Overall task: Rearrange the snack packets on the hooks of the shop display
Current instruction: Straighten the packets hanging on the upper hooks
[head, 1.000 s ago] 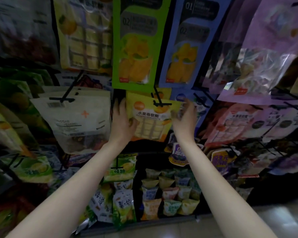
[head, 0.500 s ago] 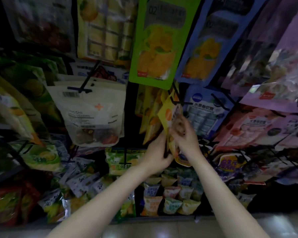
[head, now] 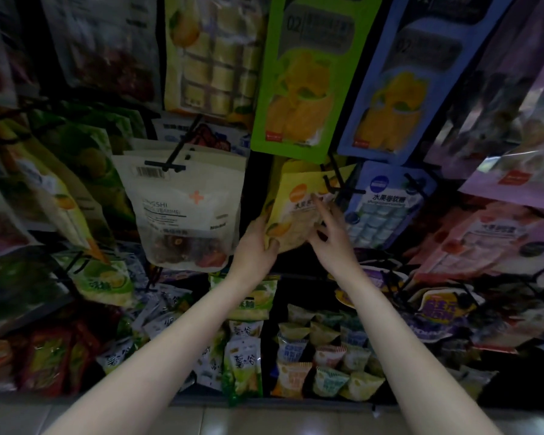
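A yellow snack packet hangs on a black hook in the middle of the display, below a tall green packet. My left hand grips the yellow packet's lower left corner, thumb on its front. My right hand lies against the packet's right side with fingers spread and nearly straight, index finger pointing up on its face. A blue packet of the same kind hangs just to the right on its own hook.
A white pouch with a barcode hangs to the left. Tall yellow and blue packets hang above, pink and purple ones to the right. Small packets fill the bottom shelf above the tiled floor.
The yellow packet, turned edge-on half a second ago, now faces front on its hook. My left hand moved to its lower left corner and my right hand's fingers opened out.
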`<state>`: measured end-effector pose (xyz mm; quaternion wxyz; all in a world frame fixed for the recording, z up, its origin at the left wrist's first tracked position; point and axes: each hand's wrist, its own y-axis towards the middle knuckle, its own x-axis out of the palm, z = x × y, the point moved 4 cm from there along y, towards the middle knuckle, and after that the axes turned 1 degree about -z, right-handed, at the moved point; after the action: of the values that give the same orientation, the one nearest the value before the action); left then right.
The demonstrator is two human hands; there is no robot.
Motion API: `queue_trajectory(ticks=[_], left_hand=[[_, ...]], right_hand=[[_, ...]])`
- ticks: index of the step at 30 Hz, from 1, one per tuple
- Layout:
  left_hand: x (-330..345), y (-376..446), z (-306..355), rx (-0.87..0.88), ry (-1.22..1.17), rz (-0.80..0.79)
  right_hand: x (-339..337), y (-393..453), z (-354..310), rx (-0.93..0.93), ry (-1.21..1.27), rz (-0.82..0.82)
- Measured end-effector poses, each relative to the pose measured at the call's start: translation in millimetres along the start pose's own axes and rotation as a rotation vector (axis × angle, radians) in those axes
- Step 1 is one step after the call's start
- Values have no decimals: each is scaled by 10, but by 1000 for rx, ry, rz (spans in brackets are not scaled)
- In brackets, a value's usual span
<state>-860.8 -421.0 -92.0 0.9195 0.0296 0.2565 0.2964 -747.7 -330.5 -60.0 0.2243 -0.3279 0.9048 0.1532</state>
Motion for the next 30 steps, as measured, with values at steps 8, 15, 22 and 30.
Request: queue_trajectory(ticks=[8, 15, 22, 30], left_hand=[[-456, -408, 92, 191, 218, 158], [-1176, -590, -243, 37, 302, 298], [-1695, -635, -405, -28, 294, 349], [-2067, -626, -573, 45, 224, 137]], right_hand=[[187, -134, -237, -196, -253, 83], [353, 112, -347, -53, -247, 150], [998, 169, -692, 174, 299, 91], [1228, -87, -785, 143, 233, 308]])
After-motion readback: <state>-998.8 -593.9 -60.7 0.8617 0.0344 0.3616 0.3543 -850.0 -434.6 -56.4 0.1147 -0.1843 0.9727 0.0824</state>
